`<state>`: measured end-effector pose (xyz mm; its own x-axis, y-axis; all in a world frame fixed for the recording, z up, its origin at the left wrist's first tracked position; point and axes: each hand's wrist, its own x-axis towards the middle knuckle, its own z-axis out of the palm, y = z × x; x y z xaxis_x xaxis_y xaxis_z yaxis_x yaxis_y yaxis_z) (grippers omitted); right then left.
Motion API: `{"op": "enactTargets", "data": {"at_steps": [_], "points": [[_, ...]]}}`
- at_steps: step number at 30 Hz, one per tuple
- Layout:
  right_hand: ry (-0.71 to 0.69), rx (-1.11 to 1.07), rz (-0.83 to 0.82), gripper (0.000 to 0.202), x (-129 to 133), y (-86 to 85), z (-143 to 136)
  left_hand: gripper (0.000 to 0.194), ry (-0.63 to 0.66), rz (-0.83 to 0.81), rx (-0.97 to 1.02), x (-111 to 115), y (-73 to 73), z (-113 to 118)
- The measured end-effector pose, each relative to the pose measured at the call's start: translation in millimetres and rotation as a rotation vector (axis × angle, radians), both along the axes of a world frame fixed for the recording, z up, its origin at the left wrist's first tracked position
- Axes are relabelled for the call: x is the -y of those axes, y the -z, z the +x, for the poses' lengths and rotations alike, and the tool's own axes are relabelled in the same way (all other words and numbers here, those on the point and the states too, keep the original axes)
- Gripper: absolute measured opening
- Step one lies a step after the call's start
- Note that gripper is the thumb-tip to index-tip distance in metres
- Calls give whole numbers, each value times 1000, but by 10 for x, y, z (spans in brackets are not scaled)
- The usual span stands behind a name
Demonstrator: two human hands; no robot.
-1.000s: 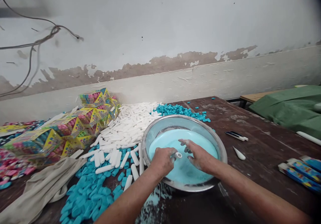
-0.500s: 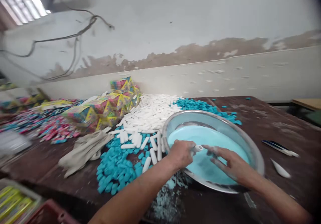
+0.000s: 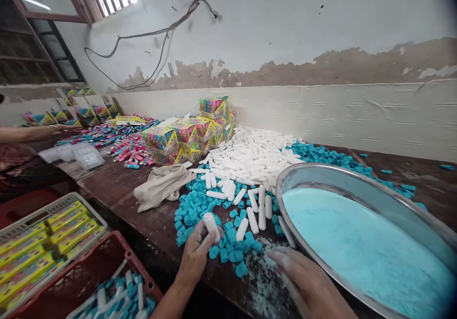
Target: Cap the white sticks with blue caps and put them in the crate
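Observation:
My left hand [image 3: 198, 250] is closed around a white plastic tube [image 3: 211, 224], its end pointing up, above the turquoise caps [image 3: 232, 254] strewn on the table. Beside the metal basin [image 3: 282, 190], my right hand [image 3: 303, 276] hangs over the powder-dusted table edge, its fingers stretched out and dusted pale, with nothing seen in them. Light turquoise powder [image 3: 350, 243] fills much of the basin. Several loose white tubes [image 3: 252, 219] lie among the caps, in front of a big heap of white tubes [image 3: 250, 154].
A beige cloth [image 3: 160, 185] lies left of the caps, with wrapped packs [image 3: 185, 140] behind it. A red crate [image 3: 121, 247] holds capped tubes below the table edge, next to a white crate [image 3: 102, 214] of yellow boxes. Another person's arm [image 3: 32, 133] reaches in at far left.
The view has swung left. My left hand has moved with the white tube from over the basin to above the caps, while my right hand has left the basin for the table edge.

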<state>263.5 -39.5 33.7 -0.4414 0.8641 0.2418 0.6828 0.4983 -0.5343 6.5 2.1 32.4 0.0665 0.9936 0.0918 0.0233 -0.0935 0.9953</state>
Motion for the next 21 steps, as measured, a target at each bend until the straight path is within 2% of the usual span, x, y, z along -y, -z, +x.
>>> {"op": "enactTargets", "data": {"at_steps": [2,5,7,10,15,21], "points": [[66,49,-52,33,-266,-67,-313,25,-50,-21,6,-7,162,-163],[190,192,-111,30,-722,-109,-574,25,-43,-31,12,-21,316,-262],[243,302,-88,30,-997,-71,-672,26,-32,-38,22,-39,357,-270],[172,380,-59,27,-1300,51,-819,27,-16,-51,44,-72,372,-263],[83,420,-45,19,-1508,225,-1033,28,1,-68,53,-99,407,-275],[61,328,-90,25,-1512,258,-1032,28,4,-46,69,-104,412,-279]]}}
